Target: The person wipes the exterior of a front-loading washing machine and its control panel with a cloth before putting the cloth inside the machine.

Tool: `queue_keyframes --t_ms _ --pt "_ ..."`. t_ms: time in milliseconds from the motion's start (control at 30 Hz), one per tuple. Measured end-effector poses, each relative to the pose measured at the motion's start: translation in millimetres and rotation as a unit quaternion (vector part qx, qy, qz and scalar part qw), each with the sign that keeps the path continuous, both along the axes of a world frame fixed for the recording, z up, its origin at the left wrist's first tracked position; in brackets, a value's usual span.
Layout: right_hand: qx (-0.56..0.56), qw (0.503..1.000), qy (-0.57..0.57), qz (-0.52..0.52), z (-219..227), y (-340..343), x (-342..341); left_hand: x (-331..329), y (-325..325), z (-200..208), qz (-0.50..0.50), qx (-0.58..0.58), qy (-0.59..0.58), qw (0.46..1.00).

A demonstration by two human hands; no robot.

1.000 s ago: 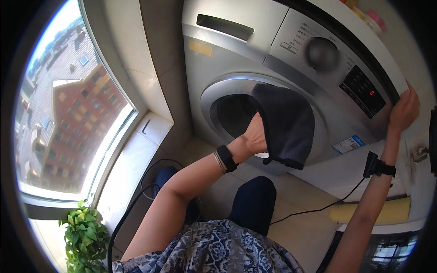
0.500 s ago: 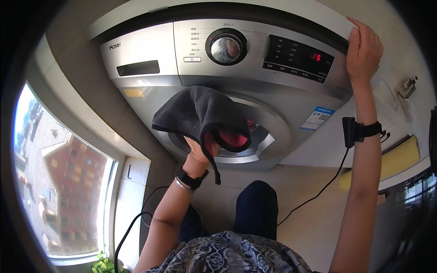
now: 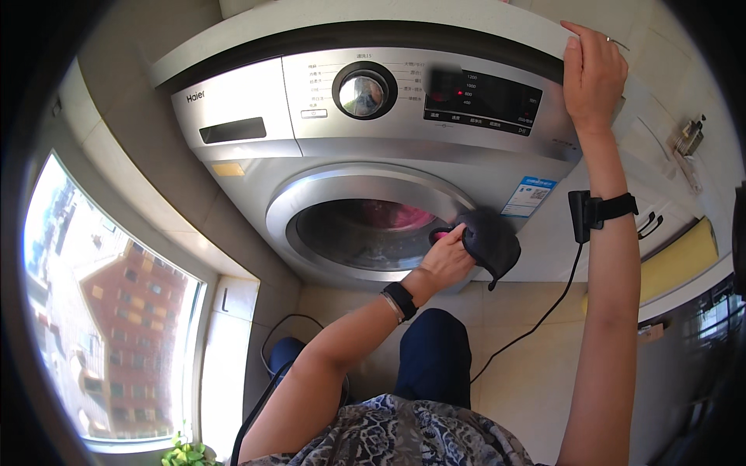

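Left hand (image 3: pixel 449 260): fingers closed on a dark grey cloth (image 3: pixel 495 242), before the lower right edge of the washing machine's door (image 3: pixel 311 190). Presumably light, soft, limp; best gripped by a bunched fold. Right hand (image 3: pixel 597 87): fingers curled over the white top's (image 3: pixel 350 17) right end.

Window (image 3: pixel 116 272) at far left, its frame bowed by the lens. Strong daylight from that side; the outdoors partly washed out, red-brick building (image 3: pixel 140 342) with rows of small windows beyond the glass. White ledge (image 3: pixel 221 357) along the window, sunlit. Green leafy plant (image 3: pixel 183 453) at the bottom edge. Beige tiled wall (image 3: pixel 132 147) at left, in shade. Pale floor tiles (image 3: pixel 528 373), seams visible. White countertop (image 3: pixel 326 17) across the top. Dark glossy surface (image 3: pixel 699 349) lower right, reflecting bright panes.
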State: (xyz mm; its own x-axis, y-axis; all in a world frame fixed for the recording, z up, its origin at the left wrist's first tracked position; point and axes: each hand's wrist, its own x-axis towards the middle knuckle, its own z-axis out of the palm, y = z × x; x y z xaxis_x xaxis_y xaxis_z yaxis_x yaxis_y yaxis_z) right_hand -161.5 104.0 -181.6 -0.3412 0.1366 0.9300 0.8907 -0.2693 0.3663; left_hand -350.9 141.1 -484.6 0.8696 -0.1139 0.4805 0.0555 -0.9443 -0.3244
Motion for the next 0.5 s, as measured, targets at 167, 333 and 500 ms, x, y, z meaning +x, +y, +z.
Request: queue_keyframes --t_ms 167,333,500 --pt "0.007 1.0 -0.006 -0.007 2 -8 4 -34 21 49 0.029 -0.097 -0.081 0.992" --pt "0.007 1.0 0.024 0.002 3 -14 -7 -89 64 67 0.072 -0.032 -0.27 0.96" --pt "0.038 0.999 0.024 0.025 4 -7 -15 -109 85 27 0.186 -0.067 -0.336 0.921"
